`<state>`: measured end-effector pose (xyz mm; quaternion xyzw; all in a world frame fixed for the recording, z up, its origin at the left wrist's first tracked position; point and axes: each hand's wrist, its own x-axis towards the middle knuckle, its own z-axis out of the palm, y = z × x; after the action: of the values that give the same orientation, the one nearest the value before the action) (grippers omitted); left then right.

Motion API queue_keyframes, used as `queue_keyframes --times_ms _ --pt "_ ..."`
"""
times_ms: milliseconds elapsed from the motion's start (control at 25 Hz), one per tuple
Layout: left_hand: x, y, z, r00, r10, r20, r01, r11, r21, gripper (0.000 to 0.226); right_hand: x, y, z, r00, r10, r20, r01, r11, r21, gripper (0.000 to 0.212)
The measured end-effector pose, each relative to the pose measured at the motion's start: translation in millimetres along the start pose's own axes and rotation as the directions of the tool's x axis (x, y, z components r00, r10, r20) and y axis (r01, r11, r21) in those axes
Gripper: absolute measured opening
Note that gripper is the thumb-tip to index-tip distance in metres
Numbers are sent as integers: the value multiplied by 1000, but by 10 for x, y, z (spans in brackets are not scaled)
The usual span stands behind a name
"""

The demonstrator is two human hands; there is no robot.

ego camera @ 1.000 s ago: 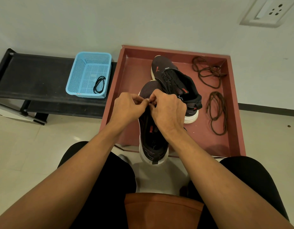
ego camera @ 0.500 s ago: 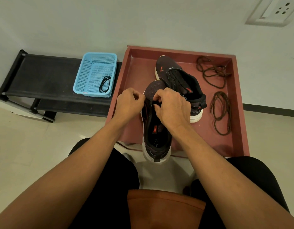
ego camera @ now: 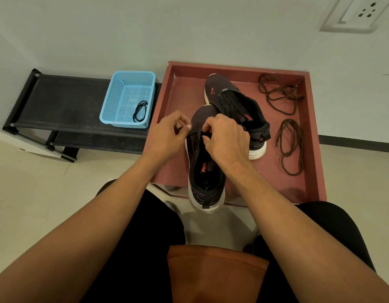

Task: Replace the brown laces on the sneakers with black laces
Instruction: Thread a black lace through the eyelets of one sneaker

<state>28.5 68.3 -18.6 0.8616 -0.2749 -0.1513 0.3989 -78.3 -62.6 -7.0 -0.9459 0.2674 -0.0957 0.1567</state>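
Both hands pinch a black lace at the front eyelets of the near sneaker.

The left hand [ego camera: 169, 134] is curled, with thumb and forefinger nipping the thin black lace [ego camera: 194, 133], which runs taut across to the right hand [ego camera: 226, 141]. That hand's bent fingers grasp the lace over the near sneaker [ego camera: 205, 171]. This shoe has a dark mesh upper and a thick white sole. Its toe points into the reddish-brown tray [ego camera: 316, 149] and its heel juts past the tray's front edge. The far sneaker [ego camera: 237, 108], already strung in black, lies in the tray just behind, touching the near one's toe. Two loose, tangled brown laces [ego camera: 290, 145] lie on the tray's right side. A spare black lace [ego camera: 140, 111] is coiled in a perforated blue plastic basket [ego camera: 128, 84] on a black bench [ego camera: 64, 101] to the left.
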Motion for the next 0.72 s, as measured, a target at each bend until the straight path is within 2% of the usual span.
queue_keyframes --times_ms 80,280,360,560,720 --pt "-29 43 42 997 73 10 -74 982 171 13 2 4 -7 1000 7 7 -7 1000 16 20" --pt "-22 131 46 990 143 0 -135 935 329 3 19 28 -7 999 29 18 -30 998 52 25" --pt "-3 113 40 991 131 13 -126 914 385 5 17 30 -2 999 29 18 -30 998 51 28" --pt "-61 82 -206 995 89 46 -100 910 401 18 3 27 13 999 34 33 -36 997 61 34" --pt "-265 35 -675 1000 -6 11 1 902 433 11 15 23 -1 998 44 33 -46 997 66 32"
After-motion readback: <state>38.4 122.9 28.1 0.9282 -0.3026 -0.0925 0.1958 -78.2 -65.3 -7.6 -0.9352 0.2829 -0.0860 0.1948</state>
